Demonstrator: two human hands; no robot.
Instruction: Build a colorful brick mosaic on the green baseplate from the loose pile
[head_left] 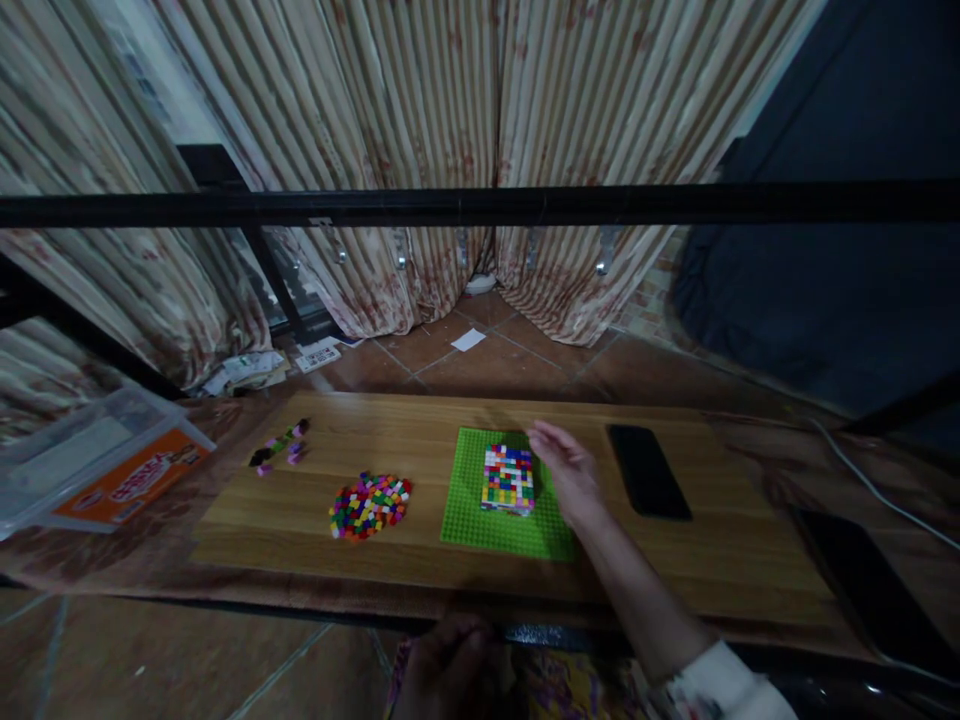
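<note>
My right hand is just right of a small block built of many-coloured toy bricks. Its fingers are loosely stretched out toward the block's far right corner, and nothing shows in them. The block stands on a green studded baseplate, whose right part my hand and forearm cover. Down at the near edge, in shadow, my left hand has its fingers curled together. What it holds, if anything, is too dark to see. Left of the baseplate lies a pile of loose small bricks.
The wooden board also carries a joined strip of dark, green and pink bricks and a black phone. A clear plastic box with an orange label stands at left. Another dark flat device lies at right. A black bar crosses behind.
</note>
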